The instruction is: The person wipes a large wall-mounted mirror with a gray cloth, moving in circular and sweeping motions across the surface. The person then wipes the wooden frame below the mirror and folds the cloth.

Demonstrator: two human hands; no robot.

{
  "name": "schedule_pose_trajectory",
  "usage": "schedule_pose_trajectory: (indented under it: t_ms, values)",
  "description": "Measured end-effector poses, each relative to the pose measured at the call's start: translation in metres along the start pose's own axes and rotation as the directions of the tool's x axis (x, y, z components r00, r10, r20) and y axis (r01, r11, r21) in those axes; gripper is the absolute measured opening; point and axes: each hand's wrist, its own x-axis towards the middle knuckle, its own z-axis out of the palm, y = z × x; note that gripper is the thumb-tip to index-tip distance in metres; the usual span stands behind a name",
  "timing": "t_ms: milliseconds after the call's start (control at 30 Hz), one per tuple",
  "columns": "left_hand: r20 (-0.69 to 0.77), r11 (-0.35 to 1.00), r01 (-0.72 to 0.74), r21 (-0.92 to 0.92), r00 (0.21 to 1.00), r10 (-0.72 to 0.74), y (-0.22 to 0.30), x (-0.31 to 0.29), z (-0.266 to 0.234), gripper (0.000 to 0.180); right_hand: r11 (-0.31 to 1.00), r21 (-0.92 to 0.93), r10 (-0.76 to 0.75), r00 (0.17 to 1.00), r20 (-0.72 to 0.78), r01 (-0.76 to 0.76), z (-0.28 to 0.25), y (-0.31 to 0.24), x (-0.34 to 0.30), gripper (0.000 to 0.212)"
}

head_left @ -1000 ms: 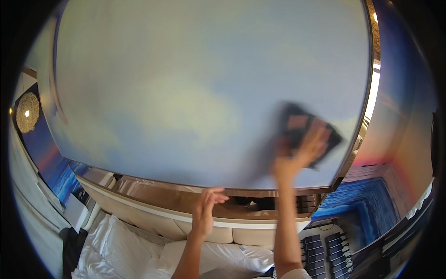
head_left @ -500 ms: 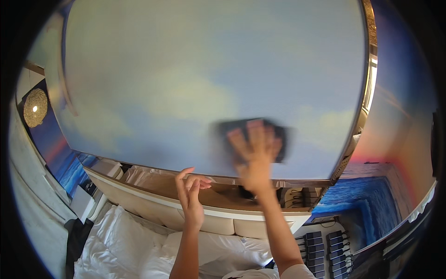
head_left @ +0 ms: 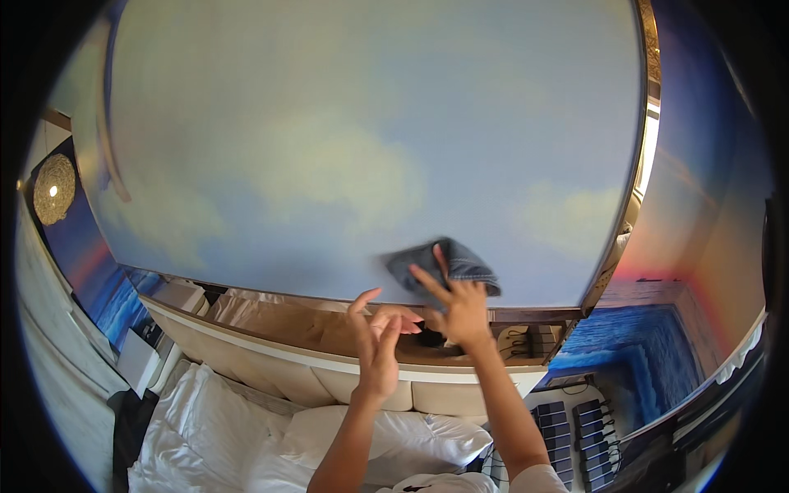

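With its fingers spread over a dark blue-grey cloth (head_left: 462, 261), my right hand (head_left: 468, 315) holds it at the lower part of a big wall panel (head_left: 271, 156) painted as a pale cloudy sky. The cloth is crumpled, and light stitching shows along its edge. My left hand (head_left: 380, 349) is raised just to the left of the right one, below the panel's bottom edge. Its fingers are apart and loosely bent, with nothing between them.
Under the panel runs a cream padded headboard (head_left: 362, 390) with a recess behind its top edge. White pillows (head_left: 345, 435) lie in front. Several dark block-like items with cords (head_left: 596, 440) sit at lower right. A woven lamp (head_left: 55, 191) glows far left.
My right hand and the cloth have slid down the panel. My left hand has moved rightward, closer to the right one. The view has shifted slightly.
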Motion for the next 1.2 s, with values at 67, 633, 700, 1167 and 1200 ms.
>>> schedule_pose_trajectory:
  t_ms: [67, 633, 700, 1167, 1200]
  values:
    - [0.033, 1.000, 0.005, 0.020, 0.999, -0.006, 0.010, -0.004, -0.011, 0.042, 0.980, 0.102, 0.176, 0.983, -0.044, -0.171, -0.036, 0.017, -0.006, 0.062]
    - [0.047, 0.998, 0.044, 0.053, 0.998, -0.047, 0.002, -0.023, -0.058, 0.037, 0.929, -0.276, 0.055, 0.829, -0.556, -0.247, -0.057, 0.002, 0.075, 0.054]
    - [0.028, 0.996, 0.070, 0.053, 0.997, -0.072, -0.003, -0.025, -0.066, 0.037, 0.940, -0.329, -0.148, 0.978, -0.144, 0.094, -0.049, -0.018, 0.077, 0.064]
    - [0.135, 0.995, 0.071, -0.068, 0.989, -0.061, -0.023, -0.020, -0.028, 0.035, 0.668, -0.042, -0.636, 0.599, 0.486, 0.743, -0.047, 0.013, 0.064, 0.052]
    - [0.126, 0.995, 0.081, -0.061, 0.989, -0.073, -0.026, -0.021, -0.029, 0.034, 0.675, -0.068, -0.608, 0.606, 0.512, 0.735, -0.056, 0.012, 0.073, 0.053]
